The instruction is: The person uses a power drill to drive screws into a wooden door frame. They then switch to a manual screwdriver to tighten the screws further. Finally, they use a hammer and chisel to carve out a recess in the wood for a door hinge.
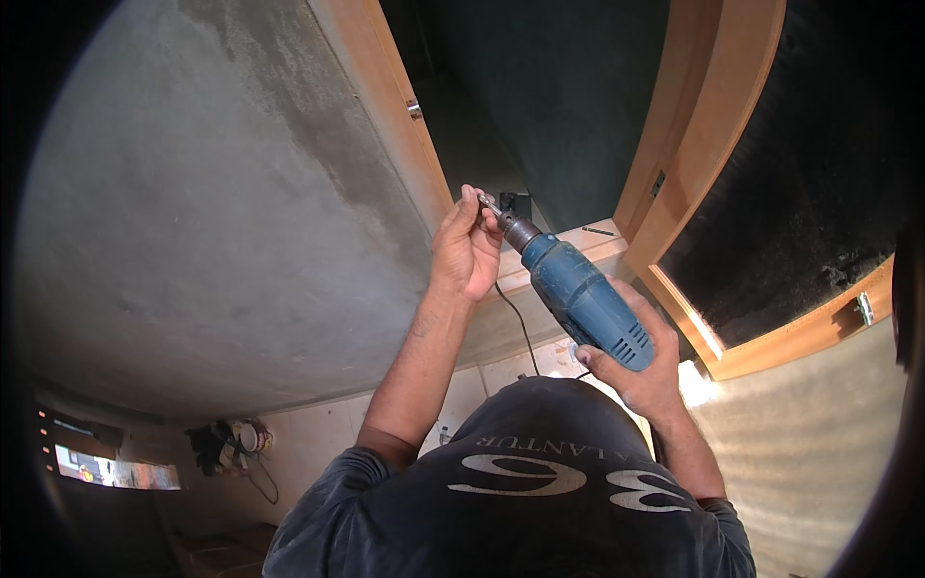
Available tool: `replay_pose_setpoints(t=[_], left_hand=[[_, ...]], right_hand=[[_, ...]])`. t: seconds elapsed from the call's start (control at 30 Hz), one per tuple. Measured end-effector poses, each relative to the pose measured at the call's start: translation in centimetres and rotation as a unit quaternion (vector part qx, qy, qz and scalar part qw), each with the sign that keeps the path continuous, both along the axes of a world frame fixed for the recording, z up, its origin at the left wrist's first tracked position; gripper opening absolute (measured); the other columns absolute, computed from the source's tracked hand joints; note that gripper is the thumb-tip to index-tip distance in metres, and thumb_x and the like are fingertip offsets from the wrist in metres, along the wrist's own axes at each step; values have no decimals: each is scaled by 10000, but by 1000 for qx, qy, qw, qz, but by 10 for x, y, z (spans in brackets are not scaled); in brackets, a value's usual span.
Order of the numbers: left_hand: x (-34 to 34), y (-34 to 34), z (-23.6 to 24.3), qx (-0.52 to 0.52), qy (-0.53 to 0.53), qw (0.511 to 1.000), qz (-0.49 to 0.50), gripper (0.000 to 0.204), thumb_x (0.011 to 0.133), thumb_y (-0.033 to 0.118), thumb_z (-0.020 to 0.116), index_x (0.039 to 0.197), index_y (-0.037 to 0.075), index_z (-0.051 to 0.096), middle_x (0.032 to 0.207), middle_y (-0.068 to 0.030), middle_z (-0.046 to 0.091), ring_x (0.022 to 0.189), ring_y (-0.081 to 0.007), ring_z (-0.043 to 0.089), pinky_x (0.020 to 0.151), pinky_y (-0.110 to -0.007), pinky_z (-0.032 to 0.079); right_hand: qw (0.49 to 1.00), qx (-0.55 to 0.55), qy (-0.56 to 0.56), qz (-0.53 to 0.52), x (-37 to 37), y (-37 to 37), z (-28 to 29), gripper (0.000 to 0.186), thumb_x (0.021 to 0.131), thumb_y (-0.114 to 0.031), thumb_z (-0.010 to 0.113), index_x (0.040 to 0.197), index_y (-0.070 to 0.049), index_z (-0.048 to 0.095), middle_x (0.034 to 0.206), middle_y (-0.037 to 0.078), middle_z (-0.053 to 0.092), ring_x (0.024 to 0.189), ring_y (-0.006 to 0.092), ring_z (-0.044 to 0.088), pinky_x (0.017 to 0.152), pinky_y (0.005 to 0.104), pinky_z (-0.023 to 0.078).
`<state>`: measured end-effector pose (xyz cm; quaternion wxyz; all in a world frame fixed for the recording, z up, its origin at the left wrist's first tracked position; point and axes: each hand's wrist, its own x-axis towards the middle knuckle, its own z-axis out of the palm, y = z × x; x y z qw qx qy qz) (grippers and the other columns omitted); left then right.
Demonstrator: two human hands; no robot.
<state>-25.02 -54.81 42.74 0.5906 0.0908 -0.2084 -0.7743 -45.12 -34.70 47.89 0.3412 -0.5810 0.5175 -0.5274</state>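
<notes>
My right hand (pixel 650 361) is wrapped round the rear of a blue power drill (pixel 583 289), which points up and to the left. At its front is a dark metal chuck (pixel 518 231) with a short metal bit (pixel 491 205) sticking out. The thumb and fingers of my left hand (pixel 468 252) are closed about the tip of that bit. Whether a small screw also sits between those fingertips cannot be made out. Both hands are in front of a wooden window frame (pixel 385 77), close above its sill.
On the sill lie a black object (pixel 515 204) and a thin dark stick (pixel 599 231). At right, a wooden sash (pixel 742 106) with dark glass stands open, a metal latch (pixel 864 308) on its lower rail. A grey wall (pixel 212 222) fills the left. A black cable (pixel 523 323) hangs below the drill.
</notes>
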Motion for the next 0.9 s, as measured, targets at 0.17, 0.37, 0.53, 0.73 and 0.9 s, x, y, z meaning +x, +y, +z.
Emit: replay_pose_setpoints(t=[0.17, 0.37, 0.53, 0.73, 0.9], left_hand=[[-2, 4, 8, -3, -23, 1000, 3, 179, 1026, 249, 692, 1016, 73, 658, 944, -67, 689, 760, -86, 691, 709, -217, 625], [3, 3, 16, -1, -30, 999, -19, 181, 1018, 266, 708, 1023, 92, 659, 962, -48, 690, 775, -84, 685, 715, -240, 613], [-4, 17, 45, -4, -12, 999, 32, 180, 1050, 269, 656, 1091, 98, 693, 1070, -59, 742, 926, -151, 725, 821, -386, 640], [-5, 7, 66, -47, 12, 997, 53, 194, 1081, 238, 588, 1194, 117, 689, 1157, -43, 751, 969, -209, 730, 847, -426, 639], [-4, 5, 74, -73, 22, 996, 47, 208, 1084, 245, 581, 1231, 137, 680, 1171, -20, 739, 977, -203, 708, 858, -409, 624]], right_hand=[[1000, -20, 4, 5, -2, 3, -1, 735, 770, -95, 826, 1435, 45, 546, 1174, 179, 729, 1051, 207, 722, 962, 337, 547], [999, -31, -6, 11, -3, 3, 0, 737, 774, -95, 834, 1437, 43, 544, 1168, 171, 727, 1034, 192, 721, 941, 324, 555], [998, -57, -4, 11, 8, -4, 15, 738, 781, -126, 843, 1429, 61, 543, 1185, 190, 715, 1045, 201, 718, 940, 333, 559], [993, -114, 25, 0, 22, -24, 26, 749, 793, -173, 847, 1417, 101, 535, 1231, 264, 690, 1111, 295, 717, 960, 380, 562], [989, -139, 52, -8, 31, -35, 34, 749, 789, -195, 842, 1407, 102, 541, 1237, 287, 686, 1113, 340, 723, 955, 399, 568]])
